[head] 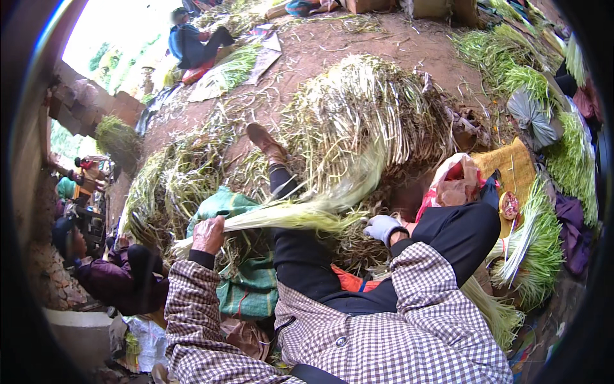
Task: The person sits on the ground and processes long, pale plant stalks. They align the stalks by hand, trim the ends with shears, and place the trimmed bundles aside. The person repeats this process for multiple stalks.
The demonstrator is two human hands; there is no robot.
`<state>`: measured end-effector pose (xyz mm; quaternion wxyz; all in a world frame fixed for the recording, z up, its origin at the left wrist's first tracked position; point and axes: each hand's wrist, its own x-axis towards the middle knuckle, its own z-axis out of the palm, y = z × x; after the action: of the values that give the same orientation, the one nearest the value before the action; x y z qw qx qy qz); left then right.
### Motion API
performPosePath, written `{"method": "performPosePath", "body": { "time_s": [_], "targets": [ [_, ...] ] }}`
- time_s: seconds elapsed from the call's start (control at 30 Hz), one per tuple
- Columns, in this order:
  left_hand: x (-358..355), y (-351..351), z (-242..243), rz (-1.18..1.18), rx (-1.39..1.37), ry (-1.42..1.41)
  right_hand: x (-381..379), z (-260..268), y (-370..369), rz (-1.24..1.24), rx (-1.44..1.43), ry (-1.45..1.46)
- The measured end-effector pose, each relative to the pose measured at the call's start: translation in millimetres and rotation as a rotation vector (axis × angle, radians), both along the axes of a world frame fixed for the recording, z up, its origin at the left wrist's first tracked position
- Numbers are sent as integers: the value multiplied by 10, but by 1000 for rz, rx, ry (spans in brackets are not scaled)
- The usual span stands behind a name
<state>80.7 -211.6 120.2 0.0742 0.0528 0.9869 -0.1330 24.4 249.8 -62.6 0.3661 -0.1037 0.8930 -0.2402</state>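
Note:
My left hand [209, 234], bare, grips the pale end of a bundle of long plant stalks [283, 217]. The bundle stretches across my lap to the right, and its far part is blurred. A grey-white glove covers my right hand [384, 228], which is beside a heap of dry brown stalk waste [355, 245] between my legs; its fingertips are hard to make out. Below the bundle, a green woven sack [249, 288] lies by my leg. Ahead of me a large pile of stalks [369, 110] with pale stems rests on the earth floor.
Clean green-and-white bundles [532, 245] lie at my right, near a yellow woven sack [508, 163] and a pink-and-white plastic bag [453, 182]. A person in purple [120, 273] sits close on the left. Another person [194, 41] sits farther off, beside stalks [230, 72].

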Motion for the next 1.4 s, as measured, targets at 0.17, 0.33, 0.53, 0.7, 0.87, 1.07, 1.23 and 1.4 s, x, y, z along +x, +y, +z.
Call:
{"method": "performPosePath", "body": {
  "time_s": [0.17,0.33,0.53,0.7,0.87,1.07,1.23,1.4],
  "targets": [
    [103,299,931,-89,-170,250,18,724,15,-429,-513,399],
    [127,712,1836,-355,-203,591,22,2039,-527,-271,-853,759],
    [189,545,2720,-359,-108,837,43,1719,-910,142,-49,343],
    [541,88,2050,-59,-45,710,263,692,-647,-142,-179,378],
    [674,47,1806,121,359,764,406,567,361,-486,-388,228],
    [1244,-196,1105,59,392,856,446,1627,614,-792,-606,473],
    [1445,55,752,68,410,870,162,2073,-43,-599,-787,460],
    [1639,154,647,46,422,852,122,1985,-1013,-235,-884,271]
  ]
}}
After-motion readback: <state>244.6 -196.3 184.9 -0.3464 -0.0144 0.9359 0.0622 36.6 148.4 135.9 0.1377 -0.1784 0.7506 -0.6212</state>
